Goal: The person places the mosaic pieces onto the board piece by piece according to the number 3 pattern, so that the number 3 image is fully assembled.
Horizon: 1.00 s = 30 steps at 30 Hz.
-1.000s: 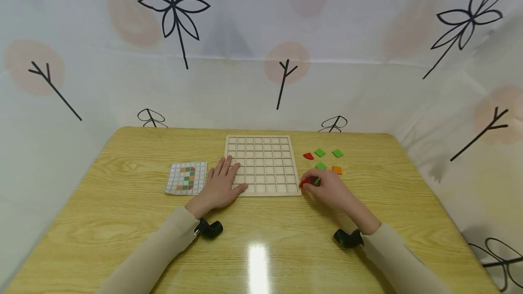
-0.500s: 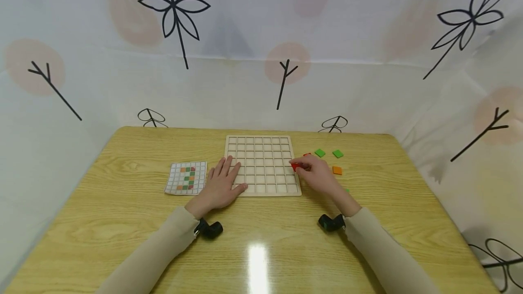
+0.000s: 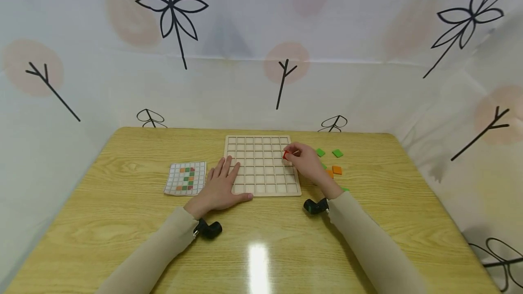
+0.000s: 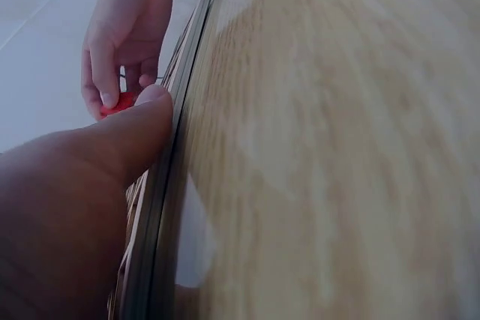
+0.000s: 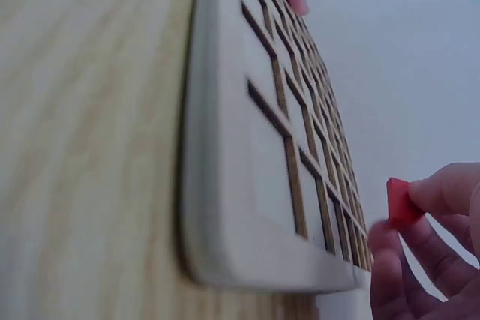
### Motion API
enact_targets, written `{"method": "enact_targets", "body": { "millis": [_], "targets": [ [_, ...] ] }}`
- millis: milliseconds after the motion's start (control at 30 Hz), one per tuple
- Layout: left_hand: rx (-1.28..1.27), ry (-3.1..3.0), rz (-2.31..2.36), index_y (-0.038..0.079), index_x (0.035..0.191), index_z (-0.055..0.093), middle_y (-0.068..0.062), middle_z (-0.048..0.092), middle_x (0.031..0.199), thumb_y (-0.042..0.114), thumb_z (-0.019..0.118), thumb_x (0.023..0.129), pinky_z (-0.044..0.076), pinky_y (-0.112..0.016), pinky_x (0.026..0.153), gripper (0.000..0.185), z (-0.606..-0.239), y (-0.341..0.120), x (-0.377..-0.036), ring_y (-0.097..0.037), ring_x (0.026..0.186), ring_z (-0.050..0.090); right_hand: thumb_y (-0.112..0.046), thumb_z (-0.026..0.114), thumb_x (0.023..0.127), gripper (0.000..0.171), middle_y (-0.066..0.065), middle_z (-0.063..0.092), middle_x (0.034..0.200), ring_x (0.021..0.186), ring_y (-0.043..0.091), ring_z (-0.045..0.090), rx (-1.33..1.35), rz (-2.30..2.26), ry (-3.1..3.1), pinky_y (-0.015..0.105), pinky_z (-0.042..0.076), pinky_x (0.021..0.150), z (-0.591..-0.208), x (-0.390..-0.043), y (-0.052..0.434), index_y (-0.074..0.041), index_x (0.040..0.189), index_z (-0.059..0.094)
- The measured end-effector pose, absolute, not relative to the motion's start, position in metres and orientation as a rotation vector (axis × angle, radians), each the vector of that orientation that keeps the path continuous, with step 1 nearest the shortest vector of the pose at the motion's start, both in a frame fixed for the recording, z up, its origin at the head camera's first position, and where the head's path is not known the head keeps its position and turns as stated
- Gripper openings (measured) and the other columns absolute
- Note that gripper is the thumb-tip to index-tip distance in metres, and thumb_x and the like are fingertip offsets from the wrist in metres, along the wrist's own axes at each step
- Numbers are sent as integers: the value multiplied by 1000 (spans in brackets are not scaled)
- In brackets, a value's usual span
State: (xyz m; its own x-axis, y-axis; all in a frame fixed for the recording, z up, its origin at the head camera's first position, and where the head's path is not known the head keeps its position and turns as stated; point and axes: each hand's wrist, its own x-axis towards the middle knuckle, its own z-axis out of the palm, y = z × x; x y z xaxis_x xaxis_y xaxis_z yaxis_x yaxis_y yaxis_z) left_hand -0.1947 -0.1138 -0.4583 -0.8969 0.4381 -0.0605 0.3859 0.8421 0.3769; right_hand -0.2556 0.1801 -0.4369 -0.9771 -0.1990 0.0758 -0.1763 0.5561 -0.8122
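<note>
The right hand (image 3: 307, 161) pinches a small red tile (image 3: 286, 154) between thumb and fingers, over the right-hand column of the wooden grid board (image 3: 261, 194). In the right wrist view the red tile (image 5: 401, 201) is tilted, one flat face showing past the thumb. The left hand (image 3: 220, 188) lies with spread, straight fingers on the board's left side, its thumb along the front edge. In the left wrist view that thumb (image 4: 142, 129) presses beside the board's rim. To the left of the board is a paper pattern card (image 3: 175, 178) printed with coloured squares.
Right of the board lie several loose tiles, among them a green tile (image 3: 337, 153) and an orange tile (image 3: 337, 170); the right hand and forearm partly cover others. A patterned cloth (image 3: 245, 85) hangs behind the wooden table (image 3: 261, 230).
The right hand has carried the red tile from the table beside the board's front right corner up and left, over the board's right side. The left thumb has spread slightly rightward.
</note>
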Motion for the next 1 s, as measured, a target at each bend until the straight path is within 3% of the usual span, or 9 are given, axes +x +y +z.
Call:
{"method": "enact_targets", "body": {
  "millis": [167, 400, 667, 1000],
  "targets": [
    [645, 2888, 542, 8, 161, 13, -17, -3, 166, 73, 58, 86, 6, -60, 116, 109, -458, -113, -194, -35, 151, -6, -18, 64, 100, 26, 8, 67, 107, 96, 24, 62, -308, -1429, 2742, 38, 51, 76, -438, -269, 172, -6, 123, 66],
    [650, 2891, 558, 6, 161, 13, -18, -2, 165, 73, 58, 85, 7, -61, 116, 111, -458, -113, -195, -36, 151, -5, -12, 67, 98, 17, 9, 66, 106, 96, 25, 61, -258, -1481, 2757, 38, 51, 81, -444, -286, 161, -9, 114, 67],
    [658, 2882, 579, 7, 160, 16, -19, 0, 165, 71, 59, 86, 8, -62, 115, 107, -456, -113, -194, -37, 151, -3, -4, 65, 97, 17, 12, 68, 108, 100, 28, 61, -262, -1513, 2834, 42, 50, 87, -449, -297, 144, -4, 112, 70],
    [651, 2897, 610, 8, 160, 18, -18, 1, 166, 72, 59, 86, 7, -61, 115, 106, -458, -115, -193, -35, 151, -4, -10, 66, 97, 15, 8, 68, 107, 99, 24, 61, -175, -1578, 2828, 40, 50, 86, -461, -299, 130, -8, 111, 72]
  ]
}}
